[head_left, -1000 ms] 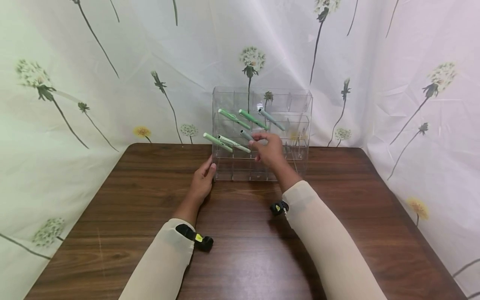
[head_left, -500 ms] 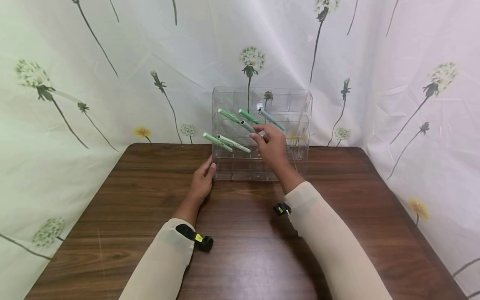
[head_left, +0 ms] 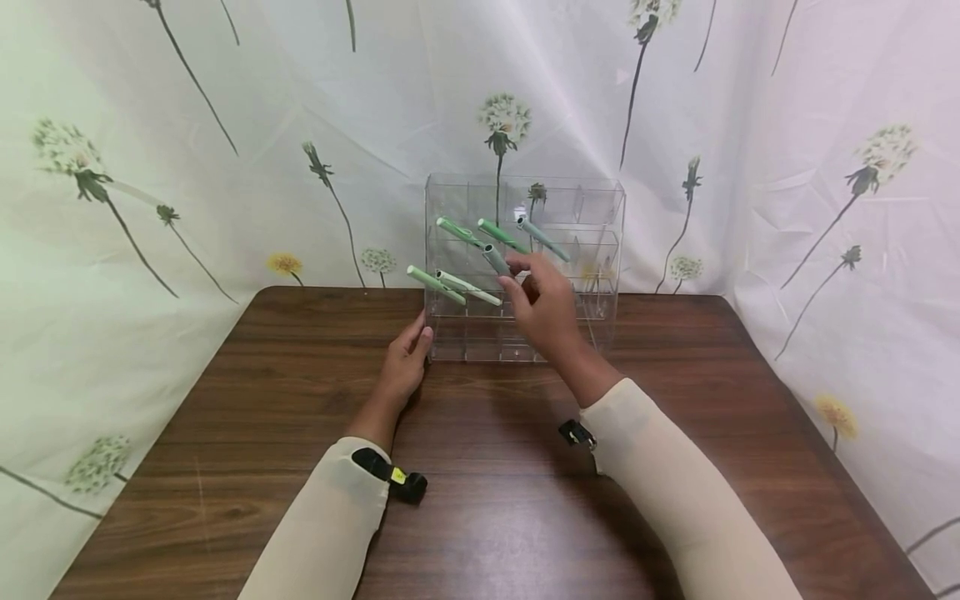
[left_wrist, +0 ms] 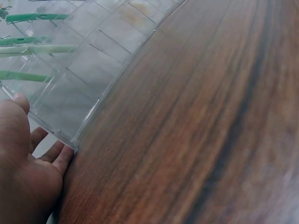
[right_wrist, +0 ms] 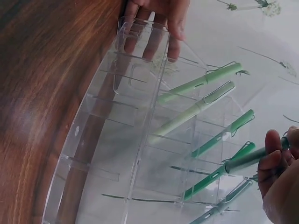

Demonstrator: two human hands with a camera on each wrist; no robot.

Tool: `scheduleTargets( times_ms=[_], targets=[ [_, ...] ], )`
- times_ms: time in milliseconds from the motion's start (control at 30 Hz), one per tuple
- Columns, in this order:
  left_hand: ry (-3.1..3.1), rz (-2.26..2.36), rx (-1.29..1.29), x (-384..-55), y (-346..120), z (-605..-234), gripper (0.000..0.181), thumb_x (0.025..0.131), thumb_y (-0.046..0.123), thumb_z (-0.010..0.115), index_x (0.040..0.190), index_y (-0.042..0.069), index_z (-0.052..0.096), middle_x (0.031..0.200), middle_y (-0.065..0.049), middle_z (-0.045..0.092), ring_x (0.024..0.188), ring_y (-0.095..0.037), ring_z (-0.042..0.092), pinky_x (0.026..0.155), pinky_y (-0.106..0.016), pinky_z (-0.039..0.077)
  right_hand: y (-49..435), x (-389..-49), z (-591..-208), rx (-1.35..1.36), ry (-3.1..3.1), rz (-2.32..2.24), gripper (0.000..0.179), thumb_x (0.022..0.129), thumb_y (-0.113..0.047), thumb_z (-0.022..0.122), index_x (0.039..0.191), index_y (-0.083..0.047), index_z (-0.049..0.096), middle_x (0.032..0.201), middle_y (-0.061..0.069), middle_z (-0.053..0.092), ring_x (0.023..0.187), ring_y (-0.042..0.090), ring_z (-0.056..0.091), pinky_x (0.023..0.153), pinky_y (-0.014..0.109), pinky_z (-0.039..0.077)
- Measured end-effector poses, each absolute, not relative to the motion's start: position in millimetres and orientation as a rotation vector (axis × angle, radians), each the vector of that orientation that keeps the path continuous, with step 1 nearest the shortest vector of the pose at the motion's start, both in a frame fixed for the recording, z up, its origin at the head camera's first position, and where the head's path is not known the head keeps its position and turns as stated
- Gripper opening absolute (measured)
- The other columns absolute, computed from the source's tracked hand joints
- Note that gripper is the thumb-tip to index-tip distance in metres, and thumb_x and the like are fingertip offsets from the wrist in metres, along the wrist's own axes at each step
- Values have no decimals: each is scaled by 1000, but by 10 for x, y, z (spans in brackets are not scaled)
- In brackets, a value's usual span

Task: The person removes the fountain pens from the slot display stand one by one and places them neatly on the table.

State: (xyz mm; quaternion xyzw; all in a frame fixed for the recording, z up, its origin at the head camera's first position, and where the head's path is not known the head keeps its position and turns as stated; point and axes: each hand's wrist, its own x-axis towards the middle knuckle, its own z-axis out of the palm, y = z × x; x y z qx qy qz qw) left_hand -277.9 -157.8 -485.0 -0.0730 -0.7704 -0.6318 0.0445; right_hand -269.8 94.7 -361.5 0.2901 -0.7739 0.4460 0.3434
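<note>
A clear tiered pen organizer [head_left: 480,350] stands at the table's back edge. My right hand [head_left: 546,304] pinches a grey-green pen [head_left: 495,259] between thumb and fingers, in front of the organizer's middle; its capped end points up and left. In the right wrist view this pen [right_wrist: 245,162] overlaps a green pen [right_wrist: 203,185] behind it. My left hand [head_left: 405,362] rests against the organizer's left side, fingers extended along the clear wall [left_wrist: 65,100]. Two light green pens [head_left: 437,285] lean in the lower tier at left. Green and grey-green pens [head_left: 546,241] lean in the upper tier.
The brown wooden table [head_left: 480,517] spreads out in front of the organizer. A white cloth with printed dandelions [head_left: 360,125] hangs behind and at both sides. Each wrist wears a black strap with a small camera [head_left: 407,487].
My right hand has raised the grey-green pen slightly and turned it steeper, and the wrist has shifted right and toward me. The left hand and the other pens have stayed in place.
</note>
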Motion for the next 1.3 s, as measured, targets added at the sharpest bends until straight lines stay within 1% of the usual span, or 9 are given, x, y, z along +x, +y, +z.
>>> scheduleTargets(
  times_ms=[133, 300, 433, 567, 667, 767, 900, 1167, 1300],
  targets=[
    [-2351, -1925, -229, -2781, -1575, -4853, 57, 119, 31, 46, 173, 16, 33, 181, -11, 29, 170, -33, 24, 140, -51, 21, 986, -2611, -3605, 754, -2041, 1306, 36, 106, -8, 72, 138, 5, 63, 108, 20, 72, 49, 8, 51, 48, 23, 42],
    [-2345, -1926, -226, -2785, -1572, -4858, 56, 119, 30, 46, 173, 16, 34, 181, -11, 30, 170, -32, 25, 140, -50, 22, 1031, -2507, -3608, 766, -2130, 1385, 53, 109, -10, 69, 157, -1, 48, 111, 19, 71, 54, 25, 68, 51, 27, 53],
    [-2355, -1922, -213, -2784, -1573, -4860, 56, 119, 30, 45, 173, 17, 34, 181, -11, 30, 170, -31, 25, 139, -50, 23, 1059, -2439, -3634, 746, -2211, 1503, 66, 111, -11, 64, 170, -17, 37, 111, 18, 70, 52, 36, 65, 46, 34, 54],
    [-2341, -1934, -217, -2782, -1569, -4855, 56, 119, 30, 46, 172, 17, 35, 180, -11, 32, 169, -31, 26, 139, -50, 23, 1092, -2381, -3653, 702, -2312, 1620, 68, 112, -12, 62, 171, -33, 38, 111, 17, 68, 49, 39, 63, 45, 40, 57],
    [-2326, -1944, -227, -2782, -1568, -4857, 56, 119, 30, 46, 172, 16, 36, 180, -11, 32, 169, -31, 27, 139, -50, 23, 1115, -2357, -3675, 683, -2384, 1617, 63, 111, -13, 64, 168, -33, 44, 110, 17, 68, 47, 36, 63, 46, 41, 58],
    [-2321, -1948, -225, -2781, -1572, -4862, 56, 119, 30, 47, 172, 17, 36, 180, -11, 32, 169, -32, 27, 140, -51, 22, 1144, -2342, -3708, 671, -2432, 1544, 60, 109, -14, 68, 165, -25, 48, 106, 16, 70, 51, 26, 64, 52, 37, 58],
    [-2329, -1950, -220, -2780, -1575, -4857, 56, 119, 30, 47, 172, 17, 36, 180, -11, 32, 169, -32, 26, 139, -51, 23, 1209, -2312, -3744, 656, -2445, 1539, 59, 108, -15, 70, 162, -21, 48, 98, 14, 72, 53, 13, 53, 57, 32, 50],
    [-2318, -1977, -213, -2774, -1566, -4836, 56, 119, 25, 46, 172, 13, 34, 180, -13, 30, 169, -34, 25, 139, -51, 23, 1378, -2269, -3748, 638, -2442, 1683, 61, 107, -16, 73, 162, -19, 47, 99, 11, 70, 60, 11, 55, 58, 31, 50],
    [-2322, -1959, -226, -2778, -1575, -4848, 56, 119, 27, 47, 172, 14, 35, 180, -13, 31, 169, -33, 26, 139, -51, 23, 1465, -2245, -3751, 626, -2456, 1752, 64, 104, -13, 76, 162, -17, 47, 96, 12, 73, 53, 11, 51, 52, 30, 47]
  ],
)
